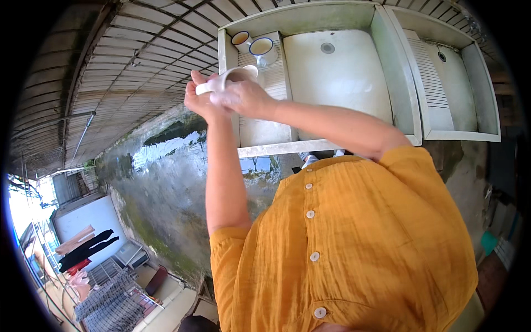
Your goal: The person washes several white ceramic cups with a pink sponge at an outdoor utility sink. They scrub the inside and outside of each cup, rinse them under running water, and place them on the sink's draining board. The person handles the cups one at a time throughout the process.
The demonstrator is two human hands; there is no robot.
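Over the left edge of the wash sink, I hold a white mug (237, 73) tilted between both hands. My left hand (202, 104) is closed around its left side, with fingertips showing beyond it. Against its near side, my right hand (249, 98) is closed too, its fingers slightly smeared and whitish, perhaps with suds. Part of the mug is hidden by my fingers. Just beyond stand two mugs with blue rims on the ribbed washboard (274, 83): a larger white mug (263, 51) and a smaller mug (241, 40) with brownish insides.
The deep sink basin (343, 72) with a round drain (327, 48) lies right of the washboard. A second sink (462, 83) adjoins it. Wet concrete floor (171, 188) stretches to the left, below a barred wall (149, 61). Laundry (88, 249) hangs at the lower left.
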